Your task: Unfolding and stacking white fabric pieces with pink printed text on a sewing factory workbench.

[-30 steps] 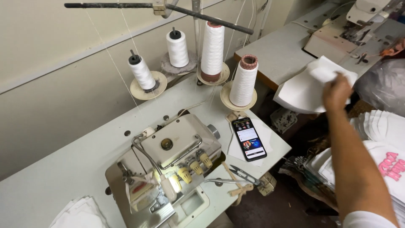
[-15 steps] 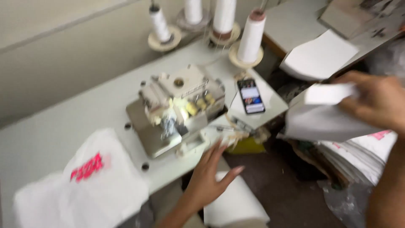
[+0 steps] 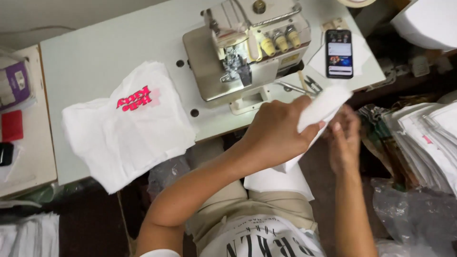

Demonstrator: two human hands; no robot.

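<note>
At the bottom of your view, around six o'clock, your lap shows tan trousers and a white shirt hem [image 3: 266,240], with a flat white fabric piece [image 3: 278,181] lying across your knees. Just above that, your left hand [image 3: 278,131] is clamped on a white fabric strip [image 3: 323,107], thumb and fingers pinching it tight near its lower end. Your right hand [image 3: 345,140] sits just beside it at about four o'clock of the left, blurred; its fingers look curled toward the same strip, but whether they actually grip it I cannot tell. The strip runs up toward one o'clock, its top end reaching over the front edge of the white table [image 3: 95,57].

Out at nine o'clock of your hands, a stack of white garments with pink print [image 3: 128,128] rests on the table and hangs over its near edge. At three o'clock, well apart, another pile of white printed pieces [image 3: 428,138] leans in a heap, clear plastic wrap [image 3: 419,214] below it.

Farther up, at twelve o'clock, the overlock sewing machine [image 3: 247,47] stands lit on the table, small snips [image 3: 304,85] lying just beside its right base. At one o'clock, a smartphone [image 3: 339,53] lies face up, screen glowing. Far left, a side table [image 3: 28,157] carries a red object [image 3: 12,126].
</note>
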